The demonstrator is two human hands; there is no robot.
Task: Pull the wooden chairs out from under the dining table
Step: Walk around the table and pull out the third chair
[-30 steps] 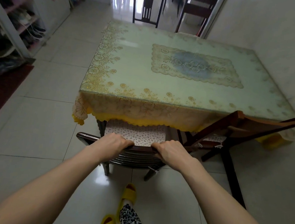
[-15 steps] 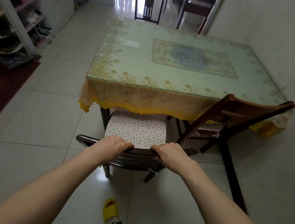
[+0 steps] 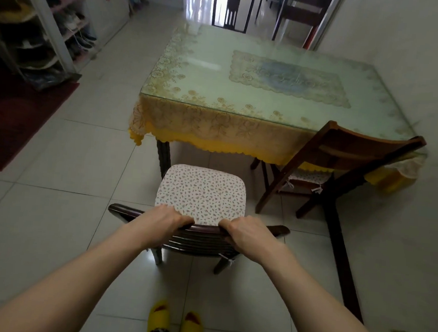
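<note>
Chair (image 3: 200,206) sits clear of the table (image 3: 245,94), cushion (image 3: 201,194) just ahead of the grip. Left hand (image 3: 164,223) and right hand (image 3: 246,235) are both curled over its dark curved wooden top rail. Next: release, then the second chair (image 3: 345,161) to the right, probably half tucked under the lace tablecloth (image 3: 203,122).

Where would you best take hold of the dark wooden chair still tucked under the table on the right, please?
Probably by the curved top rail of that dark wooden chair, from behind its backrest: the rail faces outward, clear of the yellow lace tablecloth, while the seat sits beneath.
</note>
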